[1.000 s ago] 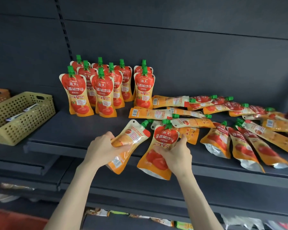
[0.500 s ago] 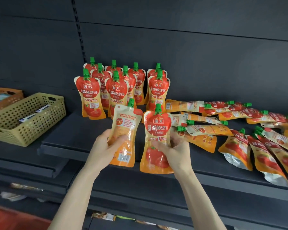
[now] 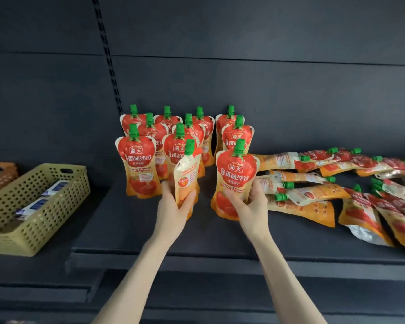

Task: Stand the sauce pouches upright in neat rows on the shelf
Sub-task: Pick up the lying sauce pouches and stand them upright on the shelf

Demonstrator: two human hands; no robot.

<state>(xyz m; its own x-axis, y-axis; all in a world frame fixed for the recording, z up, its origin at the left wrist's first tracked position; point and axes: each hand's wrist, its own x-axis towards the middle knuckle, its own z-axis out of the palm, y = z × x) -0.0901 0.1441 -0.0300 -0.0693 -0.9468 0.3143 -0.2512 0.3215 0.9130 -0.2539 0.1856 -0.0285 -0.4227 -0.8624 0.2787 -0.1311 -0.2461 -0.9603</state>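
Now each hand grips one pouch low on its body. My left hand (image 3: 173,206) wraps its fingers round the left pouch (image 3: 186,174), cap up, just in front of the middle column of the standing rows (image 3: 139,160), with its back label turned toward me. My right hand (image 3: 250,204) curls round the lower edge of the right pouch (image 3: 235,178), label forward, just before the right-hand column. My palms hide both bases, so I cannot tell whether they touch the shelf (image 3: 150,235) yet. To do this well I should twist the left pouch until its front faces out. Then I spread each base flat and set both level with the front pouch on the left, so the front line reads straight. I think these soft bodies will slump if I let go fast, so I should ease my fingers off one at a time. Afterwards I should reach for the pile (image 3: 313,192) lying to the right.
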